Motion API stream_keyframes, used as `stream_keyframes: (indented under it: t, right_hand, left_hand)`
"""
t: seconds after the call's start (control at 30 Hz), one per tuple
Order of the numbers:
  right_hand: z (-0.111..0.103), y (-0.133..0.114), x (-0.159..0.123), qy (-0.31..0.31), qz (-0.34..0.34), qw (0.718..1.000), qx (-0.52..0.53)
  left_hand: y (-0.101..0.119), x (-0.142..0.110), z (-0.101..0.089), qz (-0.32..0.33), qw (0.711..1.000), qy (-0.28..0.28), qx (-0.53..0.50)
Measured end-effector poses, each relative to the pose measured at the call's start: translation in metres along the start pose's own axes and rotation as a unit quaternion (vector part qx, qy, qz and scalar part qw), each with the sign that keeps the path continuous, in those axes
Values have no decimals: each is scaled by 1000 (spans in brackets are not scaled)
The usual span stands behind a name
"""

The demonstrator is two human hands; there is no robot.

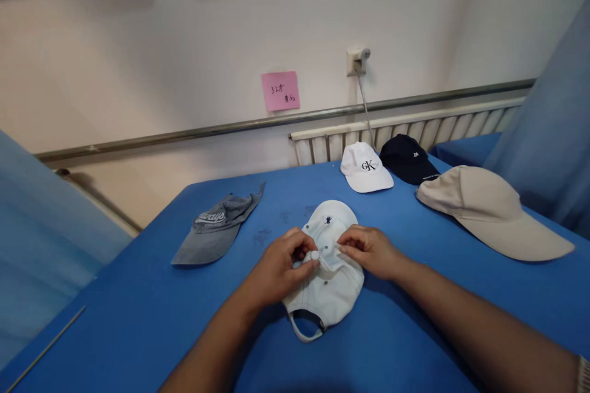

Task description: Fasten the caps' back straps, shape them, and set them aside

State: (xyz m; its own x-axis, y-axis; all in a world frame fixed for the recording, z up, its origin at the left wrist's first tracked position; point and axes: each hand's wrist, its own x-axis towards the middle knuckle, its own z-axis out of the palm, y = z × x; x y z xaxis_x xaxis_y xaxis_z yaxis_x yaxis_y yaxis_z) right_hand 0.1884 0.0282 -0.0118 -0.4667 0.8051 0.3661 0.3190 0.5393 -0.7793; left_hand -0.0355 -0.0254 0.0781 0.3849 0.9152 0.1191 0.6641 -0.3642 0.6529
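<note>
A pale, nearly white baseball cap [338, 295] lies on the blue-covered table in front of me, its brim pointing away and its back strap curving toward me. A small dark emblem shows near the brim. My left hand [288, 261] pinches the fabric at the crown's top, by the round button. On the other side, my right hand [369, 250] has its thumb and fingers closed on the crown's fabric. The cloth between the two hands looks creased.
A grey cap [216, 230] lies at left. White [366, 169], black [408, 158] and beige [493, 209] caps sit at back right on the blue table [184, 331]. Behind are a radiator [332, 146], a rail and a plugged-in socket [356, 63]. Blue curtains [37, 245] hang at both sides.
</note>
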Motion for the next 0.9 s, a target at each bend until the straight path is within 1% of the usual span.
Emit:
stream_keyframes:
  t: [0.07,0.17,0.27,0.33,0.43,0.5,0.57,0.67,0.73,0.8,0.9]
  right_hand:
    - [-2,3,1,-57,6,998,-25]
    - [-6,-1,0,-104,-9,991,-86]
    - [-7,-9,0,-130,-4,976,-175]
    - [-6,-13,2,-145,0,960,-241]
    - [-2,-16,4,-155,-15,939,-307]
    - [-1,-14,4,-126,-22,944,-306]
    - [-3,-11,5,-59,-18,963,-263]
    - [-8,-7,5,69,-4,987,-142]
    - [-10,-7,5,126,0,991,-44]
    - [-9,-9,3,140,-6,990,25]
    - [-5,-14,0,114,-25,992,47]
  left_hand:
    - [0,0,0,1,1000,10,3]
    - [-3,0,2,4,1000,23,11]
    - [-7,1,7,9,999,28,14]
    - [-9,2,10,12,999,30,14]
    - [-8,3,11,12,999,35,13]
    - [-6,3,9,15,999,51,11]
    - [-5,3,6,17,996,83,9]
    - [-6,3,1,12,990,143,-3]
    - [-8,2,-2,11,987,160,-19]
    - [-10,1,-4,12,986,165,-29]
    - [-11,0,-7,9,983,185,-10]
